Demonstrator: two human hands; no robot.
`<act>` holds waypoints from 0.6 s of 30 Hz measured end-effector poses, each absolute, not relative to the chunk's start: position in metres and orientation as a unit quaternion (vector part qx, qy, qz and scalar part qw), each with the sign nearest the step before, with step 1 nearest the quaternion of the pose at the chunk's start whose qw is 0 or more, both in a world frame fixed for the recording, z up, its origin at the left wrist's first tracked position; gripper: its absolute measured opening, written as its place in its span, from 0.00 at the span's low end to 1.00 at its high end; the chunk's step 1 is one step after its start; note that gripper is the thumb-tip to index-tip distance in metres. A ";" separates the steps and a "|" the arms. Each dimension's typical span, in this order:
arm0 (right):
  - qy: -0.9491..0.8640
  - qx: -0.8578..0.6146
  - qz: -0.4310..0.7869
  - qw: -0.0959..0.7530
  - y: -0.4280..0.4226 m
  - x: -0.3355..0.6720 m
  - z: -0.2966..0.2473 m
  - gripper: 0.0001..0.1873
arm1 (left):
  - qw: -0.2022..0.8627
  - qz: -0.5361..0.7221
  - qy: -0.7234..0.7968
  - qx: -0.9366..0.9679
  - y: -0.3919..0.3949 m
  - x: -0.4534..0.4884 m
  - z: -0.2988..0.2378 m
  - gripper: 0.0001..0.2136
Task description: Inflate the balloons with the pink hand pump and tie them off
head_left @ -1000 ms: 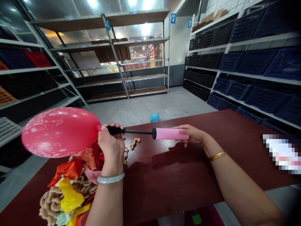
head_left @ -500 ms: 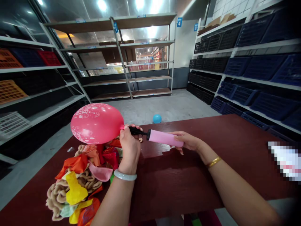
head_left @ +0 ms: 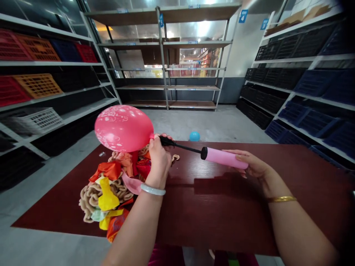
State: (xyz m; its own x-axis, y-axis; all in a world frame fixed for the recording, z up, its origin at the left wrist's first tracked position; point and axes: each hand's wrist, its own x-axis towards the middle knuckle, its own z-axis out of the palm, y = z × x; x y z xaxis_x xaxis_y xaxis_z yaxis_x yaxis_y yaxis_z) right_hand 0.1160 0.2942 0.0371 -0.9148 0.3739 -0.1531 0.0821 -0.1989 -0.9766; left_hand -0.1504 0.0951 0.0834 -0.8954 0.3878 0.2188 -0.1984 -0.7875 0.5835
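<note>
Your left fingers (head_left: 156,143) hold a glossy, printed pink balloon (head_left: 124,128) and pump handle (head_left: 166,141); your right fingers (head_left: 244,157) grip the barrel (head_left: 223,157). Shelves (head_left: 191,88) flank the maroon bench (head_left: 216,218).

Dark reddish table (head_left: 222,214), limp balloons (head_left: 108,197), tan coils (head_left: 89,201), heaped at left

Storeroom, by its fittings. Rear: open metal rack (head_left: 163,59) with small labels (head_left: 194,6). Sides: pale shelving (head_left: 50,63) bearing rows of plastic crates (head_left: 39,88), dark blue and black at right, red and orange among those at left. Blue sign (head_left: 243,16) reads "4".
</note>
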 end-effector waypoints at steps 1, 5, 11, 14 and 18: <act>-0.620 -0.172 0.760 0.095 0.290 0.111 0.036 0.36 | 0.163 0.929 0.286 0.169 0.098 -0.146 0.082 0.13; -0.599 -0.119 0.788 0.081 0.267 0.088 0.029 0.35 | 0.196 0.918 0.299 0.169 0.108 -0.128 0.076 0.11; -0.593 -0.071 0.800 0.056 0.252 0.071 0.020 0.36 | 0.214 0.917 0.298 0.158 0.117 -0.117 0.070 0.09; -0.590 -0.081 0.802 0.043 0.261 0.078 0.021 0.37 | 0.192 0.917 0.311 0.158 0.111 -0.126 0.075 0.09; -0.603 -0.109 0.789 0.042 0.283 0.101 0.028 0.36 | 0.151 0.929 0.301 0.156 0.095 -0.151 0.086 0.10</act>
State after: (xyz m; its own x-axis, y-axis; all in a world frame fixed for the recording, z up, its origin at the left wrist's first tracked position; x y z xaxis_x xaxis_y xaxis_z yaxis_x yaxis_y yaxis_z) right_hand 0.1010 0.2825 0.0282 -0.9725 0.1987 -0.1216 0.0651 -0.2695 -0.9608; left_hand -0.1509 0.0953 0.0856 -0.9056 0.3745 0.1990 -0.1865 -0.7731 0.6063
